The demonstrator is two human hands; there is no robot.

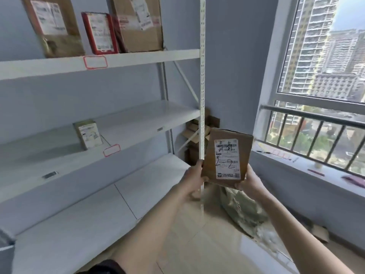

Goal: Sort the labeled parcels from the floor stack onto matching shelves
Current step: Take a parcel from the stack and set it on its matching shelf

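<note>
I hold a small brown cardboard parcel (227,155) upright in front of me, its white label facing me with "2-2" handwritten on it. My left hand (194,178) grips its lower left edge and my right hand (249,179) grips its lower right corner. The parcel sits just right of the white shelf upright (202,86). The top shelf (138,58) carries two brown boxes (138,22) and a red-edged parcel (99,32). One small labeled box (87,134) stands on the middle shelf (138,123). Red-bordered tags (95,61) mark the shelf edges.
A crumpled sack (243,210) and flattened cardboard (194,133) lie on the floor in the corner behind the upright. A window with a dark railing (316,119) and a sill with small items runs along the right. The lower shelf (88,218) is white.
</note>
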